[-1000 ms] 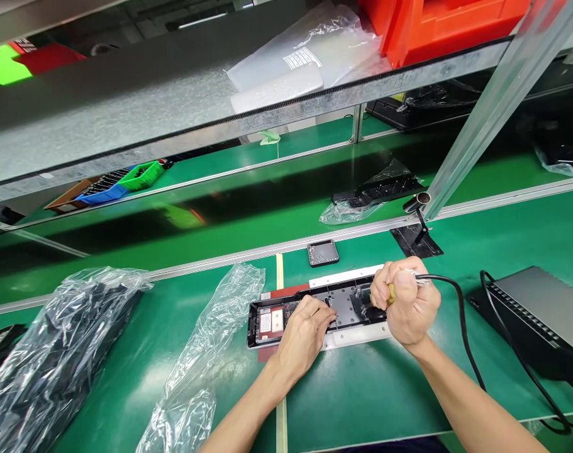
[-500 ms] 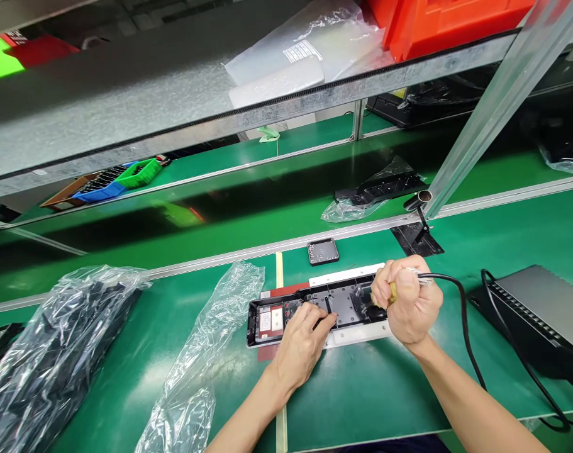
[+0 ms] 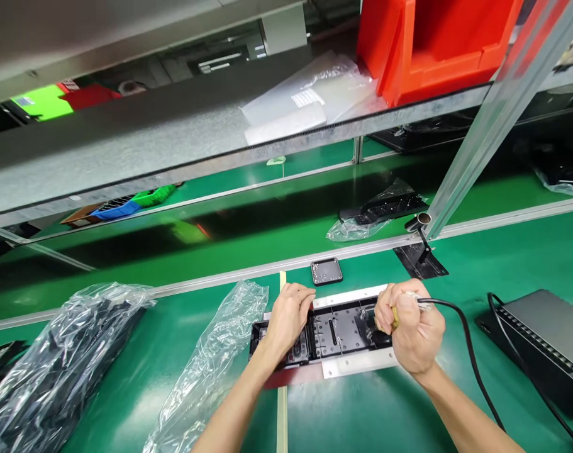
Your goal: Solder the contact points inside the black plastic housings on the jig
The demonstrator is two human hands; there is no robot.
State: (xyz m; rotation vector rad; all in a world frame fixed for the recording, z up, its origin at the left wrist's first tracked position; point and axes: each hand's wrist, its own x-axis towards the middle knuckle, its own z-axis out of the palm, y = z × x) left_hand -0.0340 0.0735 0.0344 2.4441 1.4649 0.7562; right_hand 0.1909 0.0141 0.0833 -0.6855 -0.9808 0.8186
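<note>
A long black plastic housing (image 3: 343,332) lies on a fixture with white strips (image 3: 359,363) along its long sides. Over the housing's left part is my left hand (image 3: 286,318), fingers bent and close together near its far edge; whatever they may hold is hidden. My right hand (image 3: 416,327) is wrapped round a corded tool with a yellowish part (image 3: 394,316), held over the housing's right end. The tool's black cable (image 3: 470,340) runs off to the right. Just beyond the housing sits a small black tray (image 3: 326,271) with tiny parts in it.
Clear plastic wrap (image 3: 215,358) and bagged black parts (image 3: 64,358) lie at the left. A grey and black device (image 3: 545,340) with a cable is at the right. A metal shelf (image 3: 173,132) with a red bin (image 3: 446,56) crosses above, beside a slanted post (image 3: 484,126).
My left hand has moved from the housing's middle to its far left edge. My right hand keeps hold of the tool at the right end. The camera view has tilted up somewhat.
</note>
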